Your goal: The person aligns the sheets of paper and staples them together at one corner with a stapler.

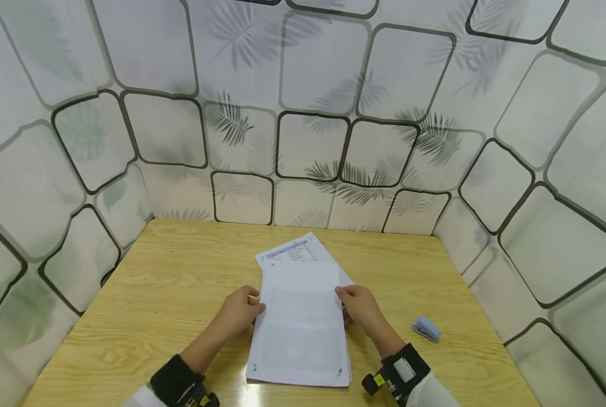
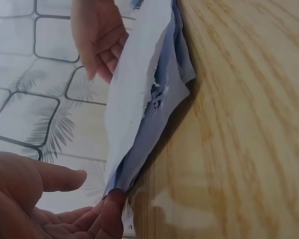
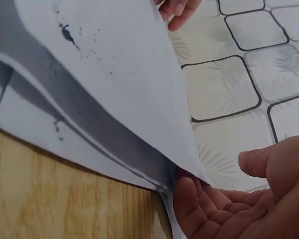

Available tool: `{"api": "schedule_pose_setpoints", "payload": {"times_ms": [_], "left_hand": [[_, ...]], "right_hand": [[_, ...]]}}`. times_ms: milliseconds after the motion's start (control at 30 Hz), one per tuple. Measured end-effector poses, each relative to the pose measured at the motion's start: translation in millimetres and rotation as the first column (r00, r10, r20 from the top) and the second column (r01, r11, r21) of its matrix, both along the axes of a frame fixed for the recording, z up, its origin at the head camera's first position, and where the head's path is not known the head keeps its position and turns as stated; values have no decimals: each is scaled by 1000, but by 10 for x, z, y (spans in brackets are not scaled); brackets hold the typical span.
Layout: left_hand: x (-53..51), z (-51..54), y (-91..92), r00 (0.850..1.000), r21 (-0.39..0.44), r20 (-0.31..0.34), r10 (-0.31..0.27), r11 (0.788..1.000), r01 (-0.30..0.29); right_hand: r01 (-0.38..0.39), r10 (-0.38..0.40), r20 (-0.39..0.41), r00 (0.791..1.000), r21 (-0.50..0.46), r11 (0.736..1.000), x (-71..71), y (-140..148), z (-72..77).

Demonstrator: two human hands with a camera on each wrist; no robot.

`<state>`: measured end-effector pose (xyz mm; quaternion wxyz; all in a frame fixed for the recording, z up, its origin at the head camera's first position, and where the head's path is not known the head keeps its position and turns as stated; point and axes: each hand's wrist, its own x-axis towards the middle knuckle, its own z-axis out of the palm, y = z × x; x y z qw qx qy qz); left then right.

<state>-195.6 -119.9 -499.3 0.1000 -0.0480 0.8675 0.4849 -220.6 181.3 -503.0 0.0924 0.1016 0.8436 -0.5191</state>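
Observation:
A loose stack of white paper sheets [image 1: 298, 333] is held between my two hands above the table, its near edge uneven and its layers apart. My left hand [image 1: 242, 310] holds the left side edge, fingertips against the sheets [image 2: 134, 94]. At the right side edge my right hand [image 1: 360, 308] grips the paper, with curled fingers [image 3: 187, 201] partly behind the top sheet [image 3: 124, 74]. Dark marks show at the near corners. Behind the stack, and partly covered by it, a printed sheet [image 1: 298, 249] lies at an angle.
A small blue stapler [image 1: 427, 329] lies on the wooden table [image 1: 181, 271], right of my right hand. Patterned curtain-like walls [image 1: 313, 147] with dark rounded frames and leaves enclose the table at the back and both sides.

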Motion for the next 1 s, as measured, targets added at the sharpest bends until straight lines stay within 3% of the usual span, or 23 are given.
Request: {"api": "schedule_pose_setpoints", "payload": {"times_ms": [200,467,700,1000], "left_hand": [[-1,-7,-11,1000,-33,-24,-2,999,1],[22,29,-4,1000,-48,-11,-2,999,2],[28,26,-11,1000,-35,-1,-6,999,6],[47,30,-52,998,67,68,2,998,-7]], "right_hand": [[-3,4,-19,1000,64,998,6,1,15],[-20,24,-40,999,107,994,40,-16,80],[-58,93,-83,992,356,933,86,58,149],[-59,51,46,998,196,979,226,199,230]]}}
